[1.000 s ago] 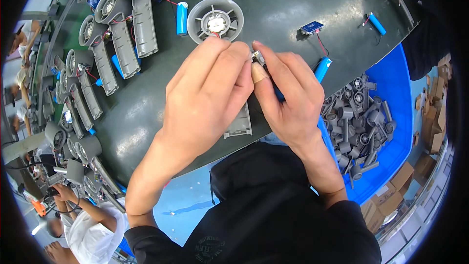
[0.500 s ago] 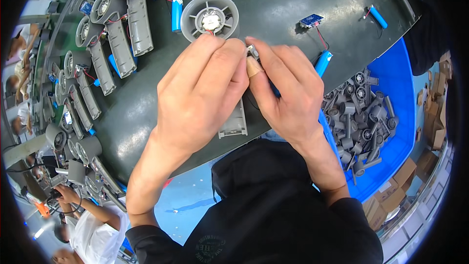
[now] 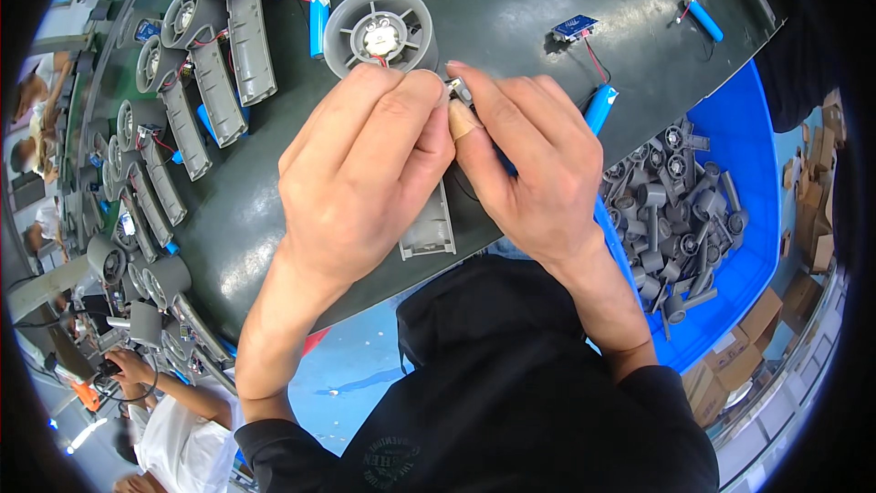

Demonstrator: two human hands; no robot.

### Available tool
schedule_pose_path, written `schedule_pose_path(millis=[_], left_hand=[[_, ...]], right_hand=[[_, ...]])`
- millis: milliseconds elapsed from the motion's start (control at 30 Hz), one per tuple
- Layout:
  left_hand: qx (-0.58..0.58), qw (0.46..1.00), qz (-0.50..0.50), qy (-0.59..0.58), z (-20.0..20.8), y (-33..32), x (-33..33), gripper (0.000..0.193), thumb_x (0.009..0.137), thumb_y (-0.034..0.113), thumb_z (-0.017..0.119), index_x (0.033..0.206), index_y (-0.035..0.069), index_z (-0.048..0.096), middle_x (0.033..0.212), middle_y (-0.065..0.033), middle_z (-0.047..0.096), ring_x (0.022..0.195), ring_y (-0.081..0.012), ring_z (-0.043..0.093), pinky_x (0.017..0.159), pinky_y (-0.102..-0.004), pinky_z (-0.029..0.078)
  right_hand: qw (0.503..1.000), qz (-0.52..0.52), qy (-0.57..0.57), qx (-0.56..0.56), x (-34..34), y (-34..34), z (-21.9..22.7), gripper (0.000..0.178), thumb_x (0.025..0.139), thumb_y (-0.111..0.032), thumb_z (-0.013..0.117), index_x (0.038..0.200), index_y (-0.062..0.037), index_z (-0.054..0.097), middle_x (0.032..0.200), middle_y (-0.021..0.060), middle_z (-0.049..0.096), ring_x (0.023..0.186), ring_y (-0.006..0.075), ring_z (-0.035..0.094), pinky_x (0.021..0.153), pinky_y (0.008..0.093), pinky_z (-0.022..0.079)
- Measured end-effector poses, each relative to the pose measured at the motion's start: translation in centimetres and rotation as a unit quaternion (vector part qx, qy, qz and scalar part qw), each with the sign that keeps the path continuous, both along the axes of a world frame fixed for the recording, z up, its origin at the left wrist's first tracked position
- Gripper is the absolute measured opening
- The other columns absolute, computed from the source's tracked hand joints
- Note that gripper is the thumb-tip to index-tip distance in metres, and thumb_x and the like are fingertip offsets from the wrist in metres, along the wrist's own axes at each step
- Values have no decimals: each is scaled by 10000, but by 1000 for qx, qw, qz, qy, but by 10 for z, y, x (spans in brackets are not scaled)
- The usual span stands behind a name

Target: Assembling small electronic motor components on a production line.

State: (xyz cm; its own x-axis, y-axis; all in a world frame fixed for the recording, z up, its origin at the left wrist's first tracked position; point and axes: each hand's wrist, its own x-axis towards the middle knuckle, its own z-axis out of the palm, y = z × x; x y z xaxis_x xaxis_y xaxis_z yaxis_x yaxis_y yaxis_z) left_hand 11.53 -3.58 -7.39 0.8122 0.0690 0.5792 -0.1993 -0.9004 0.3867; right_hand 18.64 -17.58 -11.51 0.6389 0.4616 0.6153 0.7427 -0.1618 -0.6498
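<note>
My left hand (image 3: 360,169) is closed in a pinch over the near side of a grey round fan housing (image 3: 341,29), and its curled fingers hide what they hold. Right beside it, my right hand (image 3: 538,151) pinches a small electronic part (image 3: 459,89), pale and metallic, between thumb and index finger. A beige bandage wraps that thumb. Under the hands runs the housing's grey half-shell handle (image 3: 427,236), its lower end showing. Red wire shows at the housing's near rim by the left fingertips. Something blue peeks out beneath my right palm, mostly hidden.
Several grey fan housings with open handles (image 3: 251,50) line the table's left side. A blue battery (image 3: 318,27) lies nearby. Right of my hands are a circuit board (image 3: 573,28) wired to a battery (image 3: 599,108), another battery (image 3: 704,20), and a blue bin (image 3: 762,183) of grey parts.
The whole scene has shifted slightly left in the picture. Both hands keep nearly the same pinched pose over the housing.
</note>
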Motion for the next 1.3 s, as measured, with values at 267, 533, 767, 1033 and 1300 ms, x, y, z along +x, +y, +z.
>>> schedule_pose_path(millis=[267, 533, 767, 1033, 1300], left_hand=[[-31, 999, -16, 38, 6, 5, 0, 263, 708, -69, 762, 942, 10, 674, 839, -90, 613, 690, -244, 616, 615, -318, 520], [-50, 998, -26, 42, 9, 4, -1, 243, 720, -88, 747, 936, -1, 676, 837, -90, 620, 668, -228, 605, 595, -313, 509], [-51, 997, -20, 45, 11, 4, 1, 250, 710, -87, 750, 931, 3, 677, 821, -89, 620, 667, -223, 611, 591, -307, 510], [-62, 997, -22, 39, 11, 4, 2, 239, 715, -89, 746, 924, 1, 675, 811, -86, 620, 665, -217, 609, 589, -302, 508], [-60, 997, -22, 41, 12, 3, 0, 235, 717, -93, 745, 922, -4, 671, 812, -84, 609, 653, -217, 591, 585, -300, 500]], right_hand=[[1000, 2, -8, -3, 2, 1, -1, 292, 786, 2, 738, 1076, 23, 715, 852, 90, 675, 690, 230, 589, 612, 327, 484], [1000, 14, 13, 6, 1, -1, 0, 272, 784, 10, 730, 1056, 31, 718, 870, 102, 694, 707, 237, 606, 625, 326, 492], [1000, -3, 17, 21, 0, -1, 0, 259, 796, 11, 724, 1054, 33, 721, 861, 106, 694, 711, 235, 614, 630, 323, 497], [1000, 0, 9, 22, 1, 0, -1, 269, 794, 10, 724, 1062, 31, 722, 858, 105, 693, 713, 234, 615, 630, 323, 496], [1000, 3, 1, 10, 1, 0, 1, 275, 788, 9, 730, 1063, 29, 722, 865, 105, 694, 714, 237, 611, 633, 324, 495]])
